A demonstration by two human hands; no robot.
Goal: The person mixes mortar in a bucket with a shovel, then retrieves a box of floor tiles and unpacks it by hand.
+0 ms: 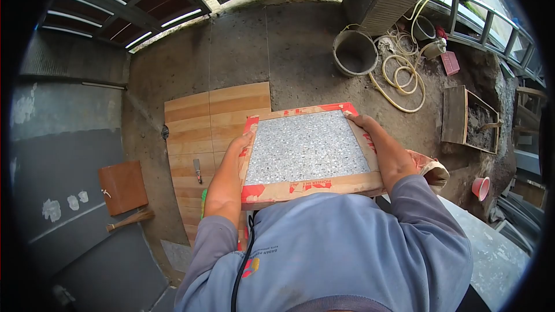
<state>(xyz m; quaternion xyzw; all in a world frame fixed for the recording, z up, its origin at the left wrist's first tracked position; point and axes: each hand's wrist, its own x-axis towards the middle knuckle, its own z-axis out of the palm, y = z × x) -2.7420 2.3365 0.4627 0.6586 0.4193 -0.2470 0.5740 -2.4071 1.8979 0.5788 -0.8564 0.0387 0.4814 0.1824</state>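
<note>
1. A grey bucket [354,53], coiled yellow hose [402,75] and wooden mortar tray [468,118] stood beyond; wood-look floor tiles [214,110] with a trowel [197,170] lay below.
2. The cardboard tile box [312,188], chest-high, showed a speckled grey tile [306,147].
3. The left hand [240,147] and right hand [370,133] clasped its side edges, fingers curled.
4. Red flap lettering was unreadable.

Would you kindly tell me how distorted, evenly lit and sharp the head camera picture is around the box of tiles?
Head view: strong fisheye, with a black vignette around the rim and the laid floor tiles bowed; soft daylight, no hard shadows; bright glare only through the roof slats; the box, the left hand and the right hand are sharp.
</note>
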